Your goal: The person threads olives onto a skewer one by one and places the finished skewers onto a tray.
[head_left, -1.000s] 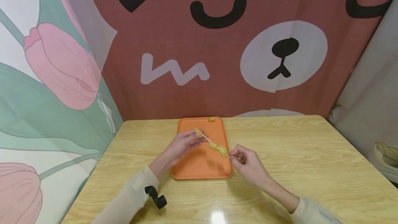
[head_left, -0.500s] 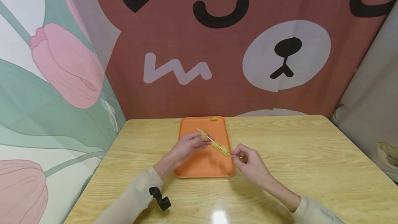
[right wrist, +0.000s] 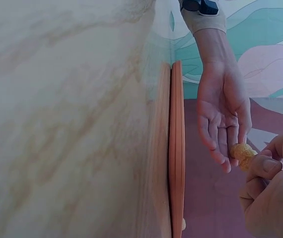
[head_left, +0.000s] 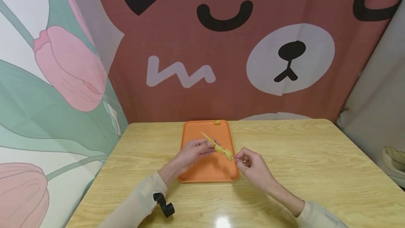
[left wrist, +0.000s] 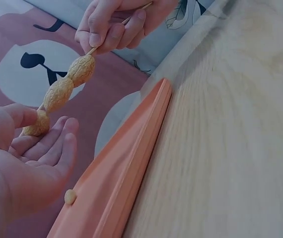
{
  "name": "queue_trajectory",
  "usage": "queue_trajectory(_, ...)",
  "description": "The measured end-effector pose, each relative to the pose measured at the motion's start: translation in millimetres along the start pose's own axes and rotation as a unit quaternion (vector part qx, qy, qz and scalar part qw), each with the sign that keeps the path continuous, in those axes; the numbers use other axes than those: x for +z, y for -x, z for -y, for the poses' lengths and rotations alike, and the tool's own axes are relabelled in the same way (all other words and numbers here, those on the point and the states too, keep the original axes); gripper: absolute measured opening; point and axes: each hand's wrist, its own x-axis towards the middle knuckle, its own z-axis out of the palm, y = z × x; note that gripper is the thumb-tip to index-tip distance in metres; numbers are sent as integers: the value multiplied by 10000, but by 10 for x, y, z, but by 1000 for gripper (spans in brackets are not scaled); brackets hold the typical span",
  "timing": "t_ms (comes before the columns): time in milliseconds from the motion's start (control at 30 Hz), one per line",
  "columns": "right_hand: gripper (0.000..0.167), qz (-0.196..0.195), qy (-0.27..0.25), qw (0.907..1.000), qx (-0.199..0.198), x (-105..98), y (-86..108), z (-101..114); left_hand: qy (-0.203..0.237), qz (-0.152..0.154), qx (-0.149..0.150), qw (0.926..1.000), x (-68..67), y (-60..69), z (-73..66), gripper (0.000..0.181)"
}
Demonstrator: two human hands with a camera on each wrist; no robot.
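Observation:
A thin wooden skewer point(head_left: 204, 134) slants above the tray, bearing three golden-brown, wrinkled food balls point(left wrist: 58, 94). My left hand point(head_left: 193, 153) pinches the topmost ball point(left wrist: 37, 123) between thumb and fingers, close against the middle one. The skewer's bare tip sticks out past that ball. At the lower end, my right hand point(head_left: 255, 167) grips the skewer between thumb and curled fingers, just below the lowest ball point(head_left: 229, 154). In the right wrist view the right hand partly hides the balls.
An orange tray point(head_left: 205, 176) lies on the wooden table point(head_left: 284, 143) beneath the hands. One more golden-brown ball point(head_left: 217, 122) sits at the tray's far edge. A printed bear curtain point(head_left: 227, 94) hangs behind the table. A black strap point(head_left: 164, 205) hangs from the left sleeve.
The left hand has slid the topmost ball down the skewer, closing the gap to the middle ball. More bare tip now shows. The right hand has kept its grip.

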Motion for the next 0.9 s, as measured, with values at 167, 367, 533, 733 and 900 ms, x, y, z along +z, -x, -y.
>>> queue_trajectory(167, 16, -75, -55, 10000, 11, 10, -11, -5, 171, 90, -33, 9998, -28, -32, -9, 39)
queue_trajectory(367, 16, -212, -85, 9997, -19, 9, -23, -11, 275, 65, -105, 9995, -114, -96, -39, 39)
queue_trajectory(533, 11, -360, 27, 9993, -91, -59, -46, -37, 81, -312, -210, 9993, -200, -200, -54, 39)
queue_trajectory(733, 9, -611, 67, 9980, -115, -173, -58, -59, -76, -900, -163, 9958, -448, -459, -31, 42)
queue_trajectory(900, 8, -734, 29, 9973, -61, -256, -60, -80, -319, -1307, -267, 9905, -658, -724, -55, 42)
